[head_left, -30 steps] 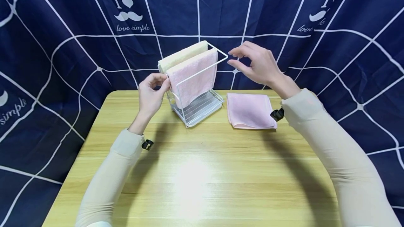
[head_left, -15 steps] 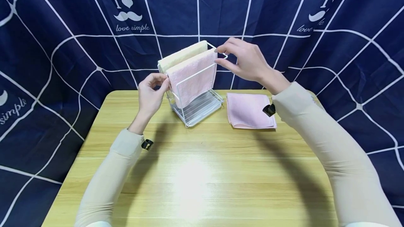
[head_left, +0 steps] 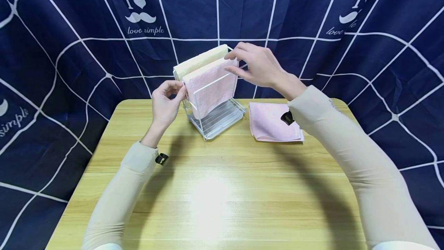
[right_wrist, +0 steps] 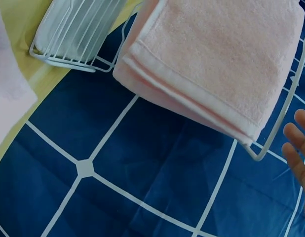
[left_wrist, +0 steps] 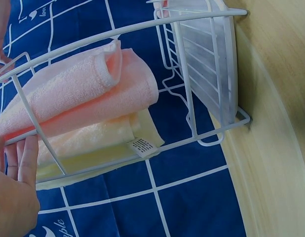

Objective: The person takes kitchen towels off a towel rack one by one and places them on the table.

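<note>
A white wire towel rack [left_wrist: 118, 32] stands at the back of the table. Over its bars hang a pale yellow towel [head_left: 197, 61] behind and a pink towel [head_left: 211, 86] in front. At the rack's left end my left hand [head_left: 166, 101] pinches the wire bar beside the pink towel's edge, as the left wrist view shows. My right hand [head_left: 258, 65] hovers by the top right corner of the pink towel, thumb and fingers apart, nothing between them. The right wrist view shows its fingers [right_wrist: 295, 140] beside the rack's end wire.
Right of the rack lies a folded pink cloth [head_left: 268, 126] on the wooden table [head_left: 166, 203]. Under the hanging towels sits the rack's grey tray [head_left: 222, 120]. A dark blue curtain [head_left: 243, 10] with white lines surrounds the back and sides.
My right hand has moved left, from beyond the rack's right end to over the pink towel's top corner. My left hand, the rack and the towels look the same.
</note>
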A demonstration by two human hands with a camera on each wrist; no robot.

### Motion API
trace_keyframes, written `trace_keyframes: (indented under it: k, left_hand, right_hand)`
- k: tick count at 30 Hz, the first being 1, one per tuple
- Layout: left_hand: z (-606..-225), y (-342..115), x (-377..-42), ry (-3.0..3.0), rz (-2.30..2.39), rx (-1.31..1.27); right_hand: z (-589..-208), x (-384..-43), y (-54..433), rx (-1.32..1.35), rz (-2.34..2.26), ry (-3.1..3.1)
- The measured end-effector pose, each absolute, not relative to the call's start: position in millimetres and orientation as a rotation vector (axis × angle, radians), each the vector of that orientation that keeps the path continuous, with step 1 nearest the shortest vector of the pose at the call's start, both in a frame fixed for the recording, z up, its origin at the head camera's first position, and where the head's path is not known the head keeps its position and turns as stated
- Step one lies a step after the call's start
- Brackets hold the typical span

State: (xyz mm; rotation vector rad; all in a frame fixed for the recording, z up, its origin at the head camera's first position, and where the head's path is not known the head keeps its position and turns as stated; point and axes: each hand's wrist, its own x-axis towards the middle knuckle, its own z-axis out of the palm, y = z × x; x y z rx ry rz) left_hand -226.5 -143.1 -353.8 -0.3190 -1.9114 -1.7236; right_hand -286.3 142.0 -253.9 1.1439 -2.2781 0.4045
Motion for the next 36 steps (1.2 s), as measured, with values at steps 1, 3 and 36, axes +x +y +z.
trace_keyframes:
  k: [1, 3, 36]
  left_hand:
    - [-353.6, -143.1, -226.4, -1.911, -1.722, -0.318]
    - [-353.5, -143.4, -226.6, -1.910, -1.725, -0.322]
    - [-353.6, -145.5, -227.0, -1.932, -1.737, -0.317]
  right_hand:
    - [-253.9, -287.2, 140.3, 1.143, 0.398, -2.286]
    - [-254.2, -289.1, 137.3, 1.139, 0.403, -2.307]
    - [-247.9, -313.0, 114.6, 1.087, 0.372, -2.562]
